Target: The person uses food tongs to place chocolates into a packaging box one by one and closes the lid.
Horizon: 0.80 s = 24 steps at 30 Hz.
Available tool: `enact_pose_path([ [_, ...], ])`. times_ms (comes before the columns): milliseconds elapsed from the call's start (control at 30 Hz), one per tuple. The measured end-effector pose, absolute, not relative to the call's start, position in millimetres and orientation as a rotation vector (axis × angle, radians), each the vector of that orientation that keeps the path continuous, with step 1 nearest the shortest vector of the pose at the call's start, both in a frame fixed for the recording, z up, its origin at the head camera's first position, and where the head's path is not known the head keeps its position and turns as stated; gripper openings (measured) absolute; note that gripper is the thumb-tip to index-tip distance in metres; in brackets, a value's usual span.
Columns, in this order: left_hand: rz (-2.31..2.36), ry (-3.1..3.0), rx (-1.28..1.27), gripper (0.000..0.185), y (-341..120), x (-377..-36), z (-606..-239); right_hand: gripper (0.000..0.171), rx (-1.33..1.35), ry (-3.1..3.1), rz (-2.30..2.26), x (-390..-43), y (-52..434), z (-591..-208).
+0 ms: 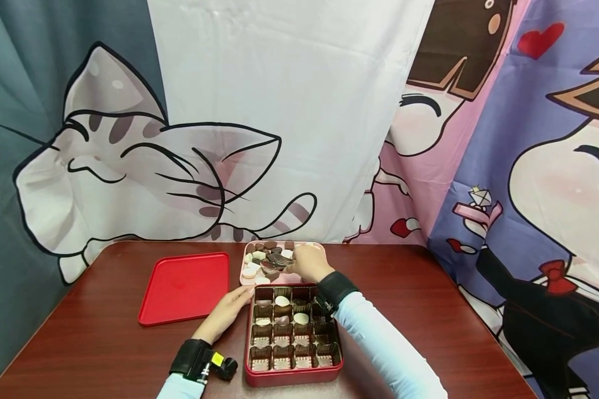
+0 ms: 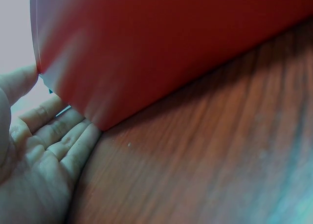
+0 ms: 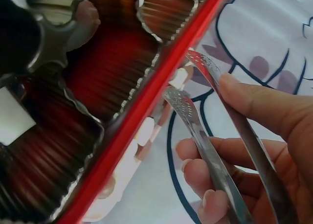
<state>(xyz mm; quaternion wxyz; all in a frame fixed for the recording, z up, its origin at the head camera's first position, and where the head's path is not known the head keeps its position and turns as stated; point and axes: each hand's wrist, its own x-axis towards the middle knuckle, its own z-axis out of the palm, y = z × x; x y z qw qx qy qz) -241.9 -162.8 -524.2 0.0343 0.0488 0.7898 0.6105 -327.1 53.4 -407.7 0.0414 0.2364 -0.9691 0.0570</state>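
My right hand (image 1: 310, 262) holds metal tongs (image 3: 222, 165) between thumb and fingers, over the pale pink tray (image 1: 282, 281) behind the box. The tongs' perforated tips stand apart in the right wrist view. Dark and white chocolates (image 1: 259, 255) lie in the tray. Nearer the front sits a red box (image 1: 294, 378) with a brown divided insert, several of whose back compartments hold pieces, two white ones among them. My left hand (image 1: 228, 311) rests at the box's back left corner, its fingers nearly straight against the side (image 2: 171, 43); the fingertips are partly hidden there.
A red lid (image 1: 187, 288) lies on the brown table (image 1: 105, 338) to the left of the box. Behind the table's far edge hangs a printed cloth (image 1: 289, 111) with a cat drawing.
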Motion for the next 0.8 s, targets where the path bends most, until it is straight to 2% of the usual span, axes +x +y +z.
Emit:
enact_pose_path([
  [400, 1.891, 2.416, 0.166, 0.048, -162.9, -240.9, -520.5, 0.037, 0.623, -2.980, 0.266, -330.6, 41.7, -420.9],
  [800, 1.894, 2.408, 0.166, 0.046, -162.0, -240.9, -520.6, 0.034, 0.632, -2.927, 0.318, -328.9, 45.7, -425.8],
])
